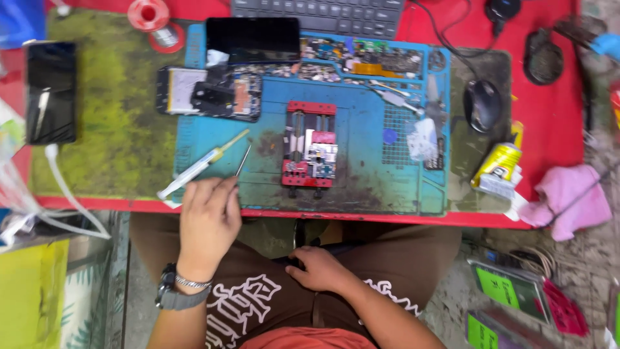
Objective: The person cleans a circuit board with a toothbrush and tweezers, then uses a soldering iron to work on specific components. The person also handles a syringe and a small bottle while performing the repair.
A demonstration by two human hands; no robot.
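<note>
From above, the left hand (208,223) pinches thin tweezers (242,161) at the near edge of the blue work mat (361,187), just beside a syringe (203,165) lying on that mat. The red board holder (310,145) sits mid-mat, right of the tweezers, with an opened phone (210,92) beyond. The right hand (320,268) rests loosely curled and empty on the lap, below the mat.

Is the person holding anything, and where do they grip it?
The left hand pinches thin metal tweezers by their rear end; the right hand rests empty on the lap.
</note>
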